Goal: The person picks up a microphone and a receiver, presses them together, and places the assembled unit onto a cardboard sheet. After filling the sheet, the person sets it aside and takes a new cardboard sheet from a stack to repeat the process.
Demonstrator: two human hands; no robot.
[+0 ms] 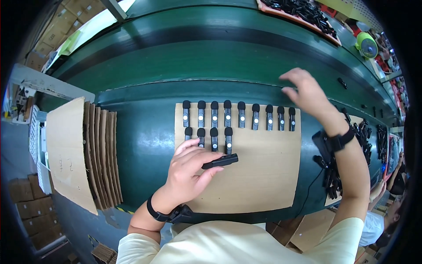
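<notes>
My left hand [190,170] grips a small black clip-on microphone body [222,161], held level above a flat cardboard sheet [259,185]. No foam tip is visible on that piece. Black foam-tipped clip microphones, each with a pale round spot, stand in two rows on the sheet: a full back row [241,115] and a shorter front row [214,140] at the left, partly covered by my left fingers. Over the near edge of the green belt, my right hand [303,90] is raised with thumb and fingers apart, and nothing shows in it.
Upright cardboard sheets [66,154] lean together at the left. Heaped black microphone parts [362,136] lie right of the sheet, partly behind my right forearm. A lone black piece [342,83] rests on the green belt [211,57]. Beyond are a pink tray [307,22] and a green fan [366,45].
</notes>
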